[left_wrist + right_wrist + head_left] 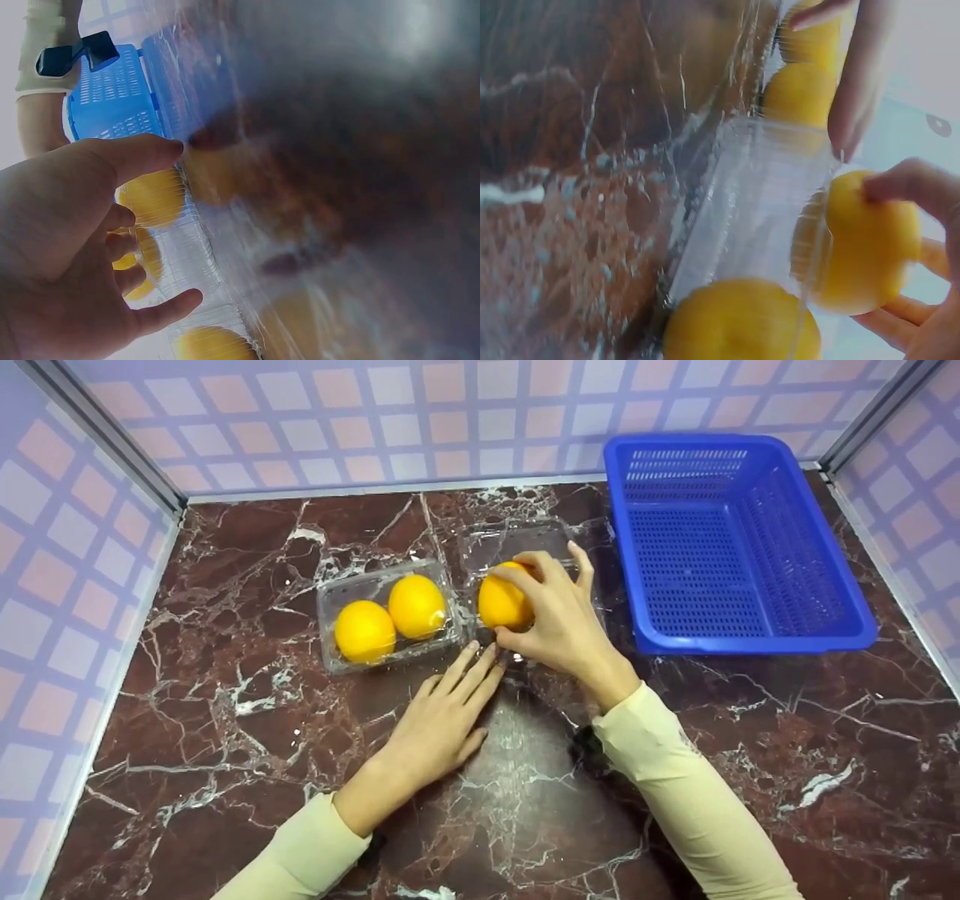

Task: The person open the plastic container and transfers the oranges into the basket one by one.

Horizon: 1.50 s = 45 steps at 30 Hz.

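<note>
My right hand (559, 619) grips an orange (504, 598) between thumb and fingers, at the right-hand clear plastic box (517, 540). The right wrist view shows the held orange (866, 244) tilted at the box wall (742, 172), with another orange (739, 322) inside; from the head this second one is hidden by my hand. My left hand (442, 720) lies with fingers extended, its fingertips at the near corner of that box. To its upper left, a second clear box (330, 664) holds two oranges (365, 631).
A blue perforated basket (757, 643) stands at the back right, beside the right-hand box. The brown marbled tabletop (225, 765) is bounded by checked panels (360, 427) at the back and sides.
</note>
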Available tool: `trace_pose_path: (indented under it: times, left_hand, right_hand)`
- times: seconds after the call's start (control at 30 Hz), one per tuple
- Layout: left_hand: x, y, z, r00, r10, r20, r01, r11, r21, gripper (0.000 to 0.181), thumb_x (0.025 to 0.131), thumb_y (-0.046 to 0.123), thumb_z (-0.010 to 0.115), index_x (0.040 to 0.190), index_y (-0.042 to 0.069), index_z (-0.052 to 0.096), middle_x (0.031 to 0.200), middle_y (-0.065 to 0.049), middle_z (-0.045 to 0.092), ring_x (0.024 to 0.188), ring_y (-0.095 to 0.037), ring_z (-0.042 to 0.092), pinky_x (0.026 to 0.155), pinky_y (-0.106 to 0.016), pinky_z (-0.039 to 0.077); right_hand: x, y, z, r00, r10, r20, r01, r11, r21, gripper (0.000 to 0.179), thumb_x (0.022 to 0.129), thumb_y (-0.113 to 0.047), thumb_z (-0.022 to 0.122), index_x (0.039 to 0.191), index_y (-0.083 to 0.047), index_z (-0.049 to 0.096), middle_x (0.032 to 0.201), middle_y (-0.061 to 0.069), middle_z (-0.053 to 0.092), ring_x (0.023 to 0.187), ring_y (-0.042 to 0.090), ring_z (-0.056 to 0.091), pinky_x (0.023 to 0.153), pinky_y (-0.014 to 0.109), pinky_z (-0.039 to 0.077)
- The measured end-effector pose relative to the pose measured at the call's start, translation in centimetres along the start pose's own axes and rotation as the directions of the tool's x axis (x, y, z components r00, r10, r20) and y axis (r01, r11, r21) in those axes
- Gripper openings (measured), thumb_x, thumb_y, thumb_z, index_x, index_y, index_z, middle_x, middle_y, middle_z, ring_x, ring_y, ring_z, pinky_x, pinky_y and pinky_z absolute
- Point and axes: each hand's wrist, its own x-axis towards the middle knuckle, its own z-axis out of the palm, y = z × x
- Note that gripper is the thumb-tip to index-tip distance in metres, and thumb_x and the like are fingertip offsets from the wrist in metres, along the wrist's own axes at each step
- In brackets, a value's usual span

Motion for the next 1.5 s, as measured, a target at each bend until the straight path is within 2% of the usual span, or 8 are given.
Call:
trace_pose_path:
  times: [0.33,0.5,0.6,0.77,1.03,1.3,1.5]
  left_hand:
    - [-0.2,-0.1,0.0,1.000,-0.008,-0.002,0.008,1.000,-0.023,0.087,0.096,0.030,0.077,0.167,0.006,0.032,0.177,-0.011,0.021,0.164,-0.031,0.017,0.116,-0.058,0.045]
    - [-0.1,-0.3,0.0,1.000,-0.008,-0.009,0.008,0.999,-0.040,0.090,0.096,0.028,0.077,0.168,0.008,0.028,0.178,-0.010,0.017,0.164,-0.031,0.015,0.116,-0.058,0.045]
    - [0.0,-0.3,-0.1,1.000,-0.012,-0.008,0.011,0.999,-0.052,0.089,0.096,0.027,0.076,0.168,0.008,0.027,0.179,-0.008,0.014,0.165,-0.030,0.013,0.117,-0.058,0.044]
    - [-0.1,-0.4,0.0,1.000,-0.015,0.001,0.015,0.998,-0.055,0.089,0.097,0.027,0.076,0.169,0.008,0.026,0.179,-0.009,0.014,0.165,-0.030,0.012,0.117,-0.059,0.044]
    - [-0.1,-0.3,-0.1,1.000,-0.013,0.004,0.013,0.998,-0.057,0.091,0.097,0.027,0.076,0.169,0.009,0.025,0.179,-0.008,0.014,0.165,-0.030,0.013,0.117,-0.059,0.044]
    - [-0.1,-0.1,-0.1,1.000,-0.020,0.005,0.020,0.998,-0.053,0.093,0.096,0.027,0.077,0.169,0.009,0.024,0.179,-0.007,0.012,0.165,-0.029,0.012,0.118,-0.058,0.044]
    - [0.0,0.1,-0.2,1.000,-0.016,0.002,0.017,0.999,-0.047,0.094,0.096,0.027,0.078,0.170,0.010,0.023,0.179,-0.007,0.012,0.165,-0.029,0.012,0.118,-0.058,0.043]
  right_hand:
    - [-1.2,0.2,-2.2,0.984,-0.070,-0.162,0.085,0.993,0.087,0.062,0.077,-0.040,0.082,0.135,-0.020,0.071,0.134,0.015,0.061,0.127,0.031,0.054,0.123,0.060,0.015]
    - [-1.7,0.8,-4.5,0.976,-0.064,-0.210,0.098,0.982,0.158,0.061,0.078,-0.034,0.085,0.135,-0.018,0.071,0.134,0.019,0.059,0.125,0.032,0.053,0.110,0.055,0.043]
    - [-2.2,1.4,-5.8,0.974,-0.052,-0.221,0.092,0.981,0.173,0.062,0.078,-0.029,0.086,0.137,-0.017,0.070,0.136,0.021,0.057,0.126,0.032,0.052,0.104,0.053,0.051]
    - [-3.1,3.1,-7.3,0.970,0.003,-0.243,0.043,0.982,0.182,0.062,0.077,-0.027,0.087,0.137,-0.018,0.071,0.137,0.022,0.057,0.130,0.031,0.050,0.107,0.056,0.049]
    - [-4.3,5.9,-9.4,0.961,0.146,-0.234,-0.094,0.971,0.218,0.062,0.075,-0.015,0.090,0.135,-0.018,0.073,0.137,0.021,0.056,0.128,0.029,0.053,0.105,0.054,0.047]
    - [-5.3,8.1,-10.6,0.954,0.212,-0.210,-0.160,0.957,0.240,0.058,0.077,-0.012,0.090,0.133,-0.018,0.075,0.136,0.018,0.056,0.128,0.027,0.053,0.099,0.048,0.045]
    - [-6.1,9.1,-11.1,0.940,0.262,-0.219,-0.208,0.948,0.240,0.057,0.076,-0.012,0.091,0.131,-0.018,0.076,0.134,0.014,0.058,0.125,0.026,0.053,0.099,0.044,0.043]
